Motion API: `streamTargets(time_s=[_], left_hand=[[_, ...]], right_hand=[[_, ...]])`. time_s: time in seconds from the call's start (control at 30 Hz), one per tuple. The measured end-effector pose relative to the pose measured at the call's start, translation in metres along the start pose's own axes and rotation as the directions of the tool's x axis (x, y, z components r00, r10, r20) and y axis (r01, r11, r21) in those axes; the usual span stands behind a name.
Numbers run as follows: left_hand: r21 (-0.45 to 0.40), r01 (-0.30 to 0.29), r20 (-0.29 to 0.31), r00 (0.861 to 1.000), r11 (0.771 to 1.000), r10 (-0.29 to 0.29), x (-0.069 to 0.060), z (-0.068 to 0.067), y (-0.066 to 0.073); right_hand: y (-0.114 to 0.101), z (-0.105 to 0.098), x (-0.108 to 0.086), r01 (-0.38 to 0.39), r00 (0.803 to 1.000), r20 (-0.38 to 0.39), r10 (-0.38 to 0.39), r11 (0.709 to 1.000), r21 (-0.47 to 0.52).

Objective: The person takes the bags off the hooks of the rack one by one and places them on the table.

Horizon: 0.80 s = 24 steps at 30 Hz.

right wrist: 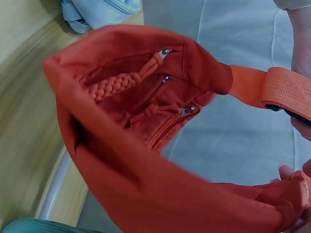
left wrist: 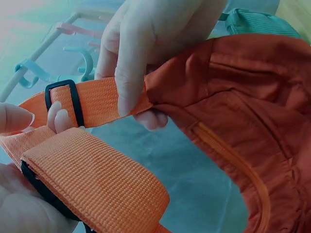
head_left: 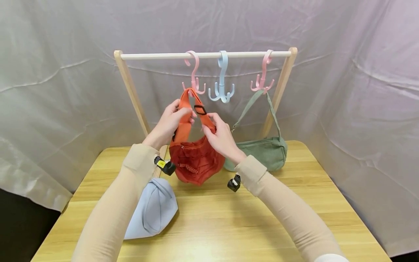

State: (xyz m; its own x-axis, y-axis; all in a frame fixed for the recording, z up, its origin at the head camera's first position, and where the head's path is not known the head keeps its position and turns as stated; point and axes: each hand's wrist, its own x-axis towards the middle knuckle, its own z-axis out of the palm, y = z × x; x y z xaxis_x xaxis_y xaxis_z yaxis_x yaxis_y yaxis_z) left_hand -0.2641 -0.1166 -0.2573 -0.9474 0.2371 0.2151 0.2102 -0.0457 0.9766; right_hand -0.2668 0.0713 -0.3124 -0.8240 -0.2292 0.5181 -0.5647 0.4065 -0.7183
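A red bag (head_left: 196,162) with an orange strap (head_left: 183,127) is held up in front of the rack, its strap looped at the top just below the left pink hook (head_left: 195,72). My left hand (head_left: 170,122) grips the strap's left side. On the other side, my right hand (head_left: 222,138) pinches the strap between thumb and fingers where it meets the bag, below the black buckle (head_left: 200,110). The left wrist view shows the right fingers (left wrist: 127,82) on the strap's end. Whether the loop touches the hook is unclear.
A white bar (head_left: 157,56) on wooden legs also carries a blue hook (head_left: 222,78) and another pink hook (head_left: 263,72), from which a green bag (head_left: 268,154) hangs by its strap. A light blue bag (head_left: 154,211) lies on the wooden table (head_left: 209,225), under the left forearm.
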Motion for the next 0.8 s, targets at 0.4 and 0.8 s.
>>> streamTargets(time_s=[0.4, 0.8], left_hand=[[0.011, 0.000, -0.113, 0.994, 1.000, 0.001, 0.0062, -0.0022, 0.0013], [-0.009, -0.042, -0.108, 0.993, 0.999, 0.041, 0.0074, -0.0016, 0.0072]], right_hand=[[0.0018, -0.0002, 0.0005, -0.023, 0.999, 0.024, 0.023, 1.000, 0.007], [0.0023, 0.0000, -0.0013, -0.017, 1.000, 0.025, 0.017, 1.000, -0.002]])
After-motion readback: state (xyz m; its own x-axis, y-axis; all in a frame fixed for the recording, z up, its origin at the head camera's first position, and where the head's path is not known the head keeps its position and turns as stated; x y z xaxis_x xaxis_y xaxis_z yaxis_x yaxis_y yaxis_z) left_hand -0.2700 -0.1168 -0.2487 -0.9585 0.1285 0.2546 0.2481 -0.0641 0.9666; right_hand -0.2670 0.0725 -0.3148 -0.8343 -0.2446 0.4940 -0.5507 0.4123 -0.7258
